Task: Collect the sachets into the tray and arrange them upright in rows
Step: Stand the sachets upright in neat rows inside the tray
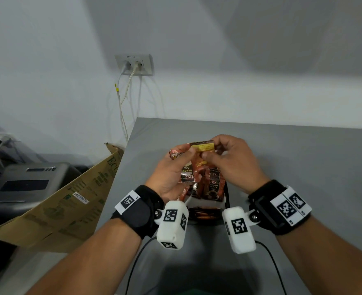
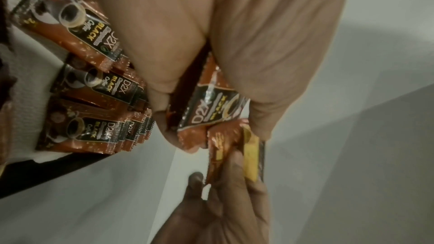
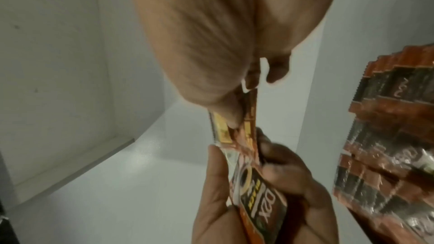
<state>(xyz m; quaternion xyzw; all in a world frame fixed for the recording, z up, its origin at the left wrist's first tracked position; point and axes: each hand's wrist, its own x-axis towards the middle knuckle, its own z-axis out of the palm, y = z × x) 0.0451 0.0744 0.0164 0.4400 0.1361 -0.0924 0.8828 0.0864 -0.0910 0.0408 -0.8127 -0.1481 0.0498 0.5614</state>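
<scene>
Brown-and-black coffee sachets [image 1: 213, 186] stand upright in rows in a black tray [image 1: 227, 199] lined in white [image 2: 25, 88], just in front of my wrists. My left hand [image 1: 175, 169] grips a small bunch of sachets [image 2: 211, 110] above the tray. My right hand [image 1: 224, 156] pinches one sachet with a yellow back [image 1: 204, 147] between thumb and fingers, its lower end against the left hand's bunch. In the right wrist view the pinched sachet [image 3: 246, 125] meets the bunch [image 3: 258, 192], and the tray's rows [image 3: 387, 136] show at right.
The grey table [image 1: 303, 167] runs back to a white wall. A folded cardboard box [image 1: 69, 199] leans off the table's left edge, with a grey machine [image 1: 26, 184] behind it. Cables hang from a wall socket [image 1: 134, 64]. Two black wires [image 1: 137, 262] trail toward me.
</scene>
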